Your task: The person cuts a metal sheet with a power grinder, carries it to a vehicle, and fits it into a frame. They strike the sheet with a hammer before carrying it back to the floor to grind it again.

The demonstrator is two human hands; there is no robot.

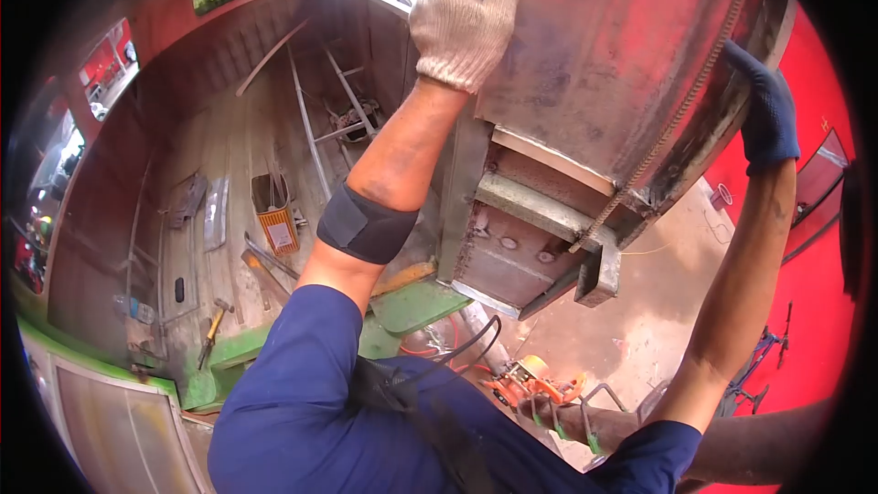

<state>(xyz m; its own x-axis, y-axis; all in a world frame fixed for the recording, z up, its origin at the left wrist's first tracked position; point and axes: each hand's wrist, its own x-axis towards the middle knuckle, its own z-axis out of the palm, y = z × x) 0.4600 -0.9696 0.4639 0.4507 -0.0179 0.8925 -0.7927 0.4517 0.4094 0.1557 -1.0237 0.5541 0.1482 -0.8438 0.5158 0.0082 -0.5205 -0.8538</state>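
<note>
A large grey metal panel (585, 64) with red patches rises in front of me. My left hand (466, 18), in a pale knit glove, is closed at the panel's upper left edge; its fingertips run out of view at the top. On the panel's right edge, my right hand (768, 114) in a dark blue glove is closed around the rim, its other fingers hidden behind it. A ribbed steel bar (681, 119) runs slantwise along the panel near my right hand. Beneath the panel are a metal crossbar (540, 206) and a short square tube end (597, 276).
Left lies a truck bed with a plank floor (215, 265), holding a ladder (306, 119), a yellow tin (274, 220), a hammer (214, 329) and metal scraps. An orange tool (540, 382) sits below near cables. A red wall (823, 311) stands at right.
</note>
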